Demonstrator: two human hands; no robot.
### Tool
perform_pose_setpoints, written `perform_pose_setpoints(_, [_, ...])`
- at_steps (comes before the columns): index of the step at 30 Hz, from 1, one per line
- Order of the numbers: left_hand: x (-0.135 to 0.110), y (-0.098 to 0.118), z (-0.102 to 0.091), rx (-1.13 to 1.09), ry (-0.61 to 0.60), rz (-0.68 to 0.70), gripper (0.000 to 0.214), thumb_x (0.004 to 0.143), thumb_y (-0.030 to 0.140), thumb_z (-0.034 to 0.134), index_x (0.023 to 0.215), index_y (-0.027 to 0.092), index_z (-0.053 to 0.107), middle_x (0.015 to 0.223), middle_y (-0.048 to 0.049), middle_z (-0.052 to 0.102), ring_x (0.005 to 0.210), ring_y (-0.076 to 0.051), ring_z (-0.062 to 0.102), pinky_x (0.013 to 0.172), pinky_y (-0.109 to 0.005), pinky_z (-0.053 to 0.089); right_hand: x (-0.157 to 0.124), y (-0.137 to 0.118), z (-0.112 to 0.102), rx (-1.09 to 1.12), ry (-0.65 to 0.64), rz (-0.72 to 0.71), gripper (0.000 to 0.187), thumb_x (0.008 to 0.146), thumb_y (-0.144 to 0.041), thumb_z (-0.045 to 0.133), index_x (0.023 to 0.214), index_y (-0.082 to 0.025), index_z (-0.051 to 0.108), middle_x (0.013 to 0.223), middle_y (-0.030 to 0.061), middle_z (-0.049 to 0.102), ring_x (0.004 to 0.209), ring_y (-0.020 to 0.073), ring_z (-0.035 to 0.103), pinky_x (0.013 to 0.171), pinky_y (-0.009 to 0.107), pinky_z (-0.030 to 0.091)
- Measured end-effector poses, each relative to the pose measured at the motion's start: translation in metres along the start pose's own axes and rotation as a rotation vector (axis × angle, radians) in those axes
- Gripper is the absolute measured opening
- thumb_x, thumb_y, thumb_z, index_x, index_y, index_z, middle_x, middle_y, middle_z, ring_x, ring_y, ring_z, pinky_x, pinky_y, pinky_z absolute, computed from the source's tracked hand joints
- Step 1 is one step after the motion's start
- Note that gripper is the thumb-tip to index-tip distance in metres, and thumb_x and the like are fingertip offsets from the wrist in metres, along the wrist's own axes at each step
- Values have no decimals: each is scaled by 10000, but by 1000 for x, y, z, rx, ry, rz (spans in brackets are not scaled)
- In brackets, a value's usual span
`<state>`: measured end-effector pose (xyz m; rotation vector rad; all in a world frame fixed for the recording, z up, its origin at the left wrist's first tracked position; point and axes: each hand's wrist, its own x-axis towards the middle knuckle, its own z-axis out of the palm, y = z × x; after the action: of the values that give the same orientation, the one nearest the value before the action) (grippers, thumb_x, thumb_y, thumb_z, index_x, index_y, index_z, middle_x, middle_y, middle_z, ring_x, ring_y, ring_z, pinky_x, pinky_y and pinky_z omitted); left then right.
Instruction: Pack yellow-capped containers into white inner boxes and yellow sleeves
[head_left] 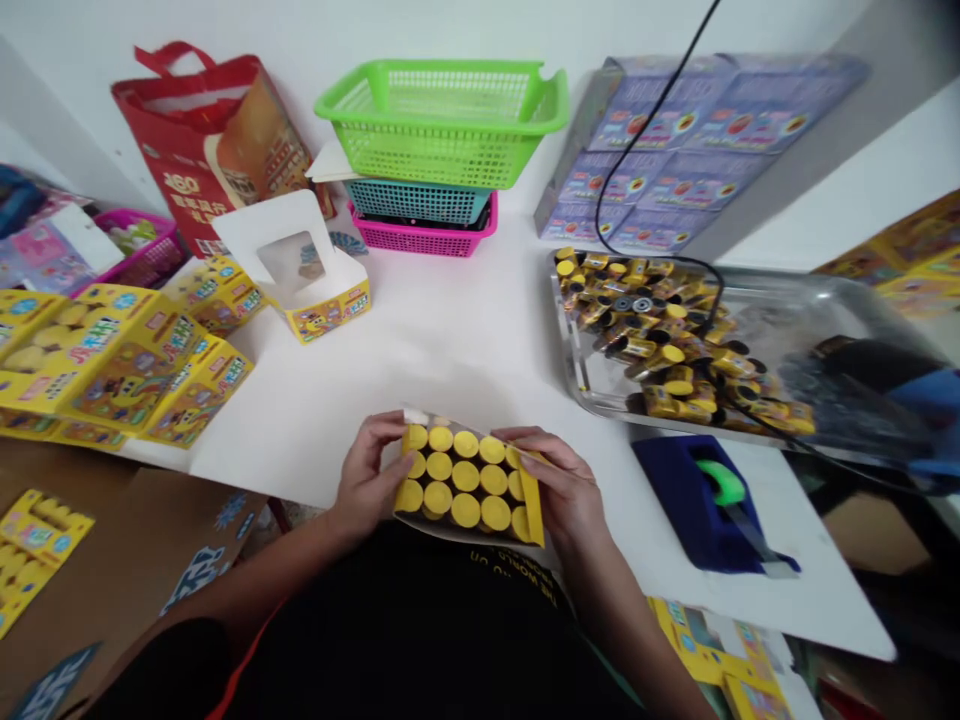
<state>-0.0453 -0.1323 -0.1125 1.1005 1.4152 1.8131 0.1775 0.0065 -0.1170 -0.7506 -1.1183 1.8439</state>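
Note:
Between both hands, close to my body at the table's front edge, is a small yellow box [534, 505] filled with rows of round yellow-capped tubes [466, 476]. My left hand [371, 470] grips its left end, thumb on the near side. My right hand [566, 480] is closed around the right end, by a yellow cardboard flap. What the fingers do underneath is hidden. Ahead and to the left stands a window box [330, 310] with its white lid raised. To the right, a metal tray [585, 385] bears a heap of loose yellow-capped tubes [667, 350].
Stacked baskets [450, 125] and a red bag [195, 150] stand at the back. Lilac boxes [660, 150] are piled at back right, packed yellow boxes [127, 370] at left. A blue tape dispenser [690, 510] sits at right. A black cable [637, 135] hangs over the tray.

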Motion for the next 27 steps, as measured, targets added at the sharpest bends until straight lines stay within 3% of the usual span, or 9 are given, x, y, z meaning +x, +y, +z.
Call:
perform_pose_setpoints(3, [9,6,13,-341,46,-299,539,721,244,889,1193,277,631,1176,-37,700,1111,-246,657,1006,-421,515,2,0,-3,17,-23,-30,103,700,-266,861,786,-259,805,1000,54,791,964,260,747,845,390,591])
perform_pose_setpoints(6, [17,12,18,-470,-14,-553,401,721,300,893,1055,206,693,1067,-54,735,997,-242,692,932,-390,542,3,-2,-3,11,-19,-34,97,703,-250,869,765,-253,795,963,47,789,929,249,752,824,380,594])
perform_pose_setpoints(8, [20,14,19,-479,-19,-628,332,739,351,887,963,175,716,1014,-70,749,919,-230,702,896,-380,553,4,-2,-2,1,-19,-41,94,710,-251,868,759,-248,788,958,47,786,915,248,751,814,384,597])
perform_pose_setpoints(11, [21,12,17,-410,-8,-604,299,724,342,897,927,181,748,939,-61,754,838,-208,697,813,-343,562,2,-1,-2,-51,-29,-94,65,743,-267,843,782,-255,793,966,55,780,933,266,751,814,405,600])
perform_pose_setpoints(14, [23,6,11,-251,-53,-404,195,767,344,869,877,200,795,975,-73,747,869,-203,694,765,-309,557,-2,2,-4,-178,-35,-210,46,818,-270,779,775,-271,795,1001,51,771,967,258,743,829,397,592])
perform_pose_setpoints(17, [29,-1,-3,-61,-203,-112,140,881,343,784,821,218,808,1097,-99,733,984,-219,693,842,-340,564,-4,0,-11,-326,-85,-255,148,894,-260,686,797,-294,793,1100,34,762,1024,242,725,876,396,576])
perform_pose_setpoints(22, [44,0,-32,254,-573,325,354,1065,364,454,1184,241,764,1401,-131,650,1354,-311,543,1140,-541,410,-17,-17,-26,-667,-279,-325,271,992,-390,551,1105,-301,781,1364,73,674,1244,297,635,1036,487,518])
perform_pose_setpoints(25, [38,12,-34,468,-679,509,534,1016,552,518,1409,202,607,1541,-184,523,1474,-379,417,1207,-628,308,-31,-25,-24,-916,-302,-469,372,951,-450,638,1263,-259,705,1491,131,578,1345,340,556,1093,542,483])
perform_pose_setpoints(27, [29,21,-28,632,-710,553,850,846,721,690,1476,177,518,1575,-239,457,1486,-436,385,1225,-665,266,-39,-24,-19,-1028,-275,-532,443,910,-436,706,1310,-252,661,1536,153,529,1383,363,518,1102,566,477])
